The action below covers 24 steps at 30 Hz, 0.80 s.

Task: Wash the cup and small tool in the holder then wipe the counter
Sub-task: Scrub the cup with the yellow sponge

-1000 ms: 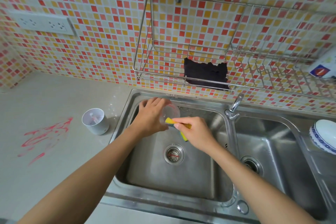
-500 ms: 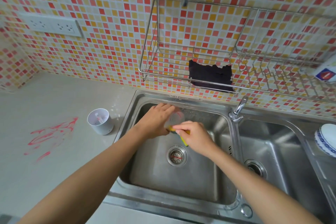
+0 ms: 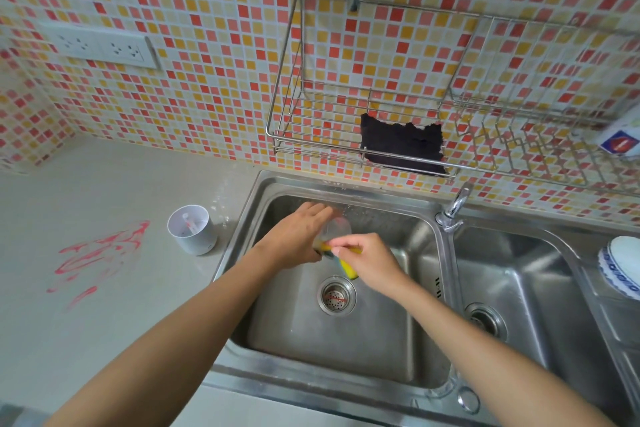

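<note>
1. Holding the clear cup [image 3: 337, 229] over the left basin of the sink [image 3: 329, 340], my left hand [image 3: 298, 236] wraps round its side with the fingers curled about it.
2. My right hand [image 3: 374, 260] pinches a yellow sponge [image 3: 348, 269] between thumb and fingertips. The sponge's upper end meets the cup, and its lower end hangs toward the drain strainer [image 3: 336, 295].
3. Both hands sit close together, nearly touching, toward the back wall of that basin.
4. A white holder [image 3: 192, 234] stands upright on the tabletop [image 3: 104, 340], just beside the sink's left rim. The small tool [image 3: 189, 222] lies inside it, too small for me to make out more than a white and reddish shape.
5. Red smears [image 3: 100, 253] mark the tabletop left of the holder, nearer the left edge.
6. On the tiled wall above the sink hangs a wire rack [image 3: 287, 135], with a black cloth [image 3: 403, 146] draped over its front rail.
7. The faucet [image 3: 453, 210] stands at the back between the two basins, and a white bowl [image 3: 623, 267] with a blue pattern rests at the sink's far right.
</note>
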### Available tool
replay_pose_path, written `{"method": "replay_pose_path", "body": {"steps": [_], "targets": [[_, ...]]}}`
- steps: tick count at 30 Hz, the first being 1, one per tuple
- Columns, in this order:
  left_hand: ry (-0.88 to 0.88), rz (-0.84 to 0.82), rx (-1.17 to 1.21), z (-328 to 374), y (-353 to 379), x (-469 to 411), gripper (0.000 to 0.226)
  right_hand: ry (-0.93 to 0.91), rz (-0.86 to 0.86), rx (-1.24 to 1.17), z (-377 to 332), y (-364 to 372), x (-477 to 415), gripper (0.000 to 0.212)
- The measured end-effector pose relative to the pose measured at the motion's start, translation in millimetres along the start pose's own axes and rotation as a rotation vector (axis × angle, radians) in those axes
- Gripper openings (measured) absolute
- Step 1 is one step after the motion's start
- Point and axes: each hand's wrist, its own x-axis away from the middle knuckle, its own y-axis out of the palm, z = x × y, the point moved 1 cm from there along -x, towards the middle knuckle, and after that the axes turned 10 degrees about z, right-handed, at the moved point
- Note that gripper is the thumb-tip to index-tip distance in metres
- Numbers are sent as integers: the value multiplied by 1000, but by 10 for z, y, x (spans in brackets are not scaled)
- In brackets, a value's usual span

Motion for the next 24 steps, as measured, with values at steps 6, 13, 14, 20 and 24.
{"method": "replay_pose_path", "body": {"steps": [6,13,14,20,24], "targets": [[-12,1,29,45,-46,-32,79,-782,30,653,86,-173,-118,19],[-29,-23,170,-19,-60,-62,80,-806,46,674,133,-191,-42,25],[-29,-20,200,-4,-73,-70,79,-812,84,661,130,-198,-44,24],[-103,152,364,45,-35,-35,87,-823,228,558,2,-181,-19,23],[-115,190,304,-11,-62,-31,80,-703,138,466,-61,-142,-15,26]]}}
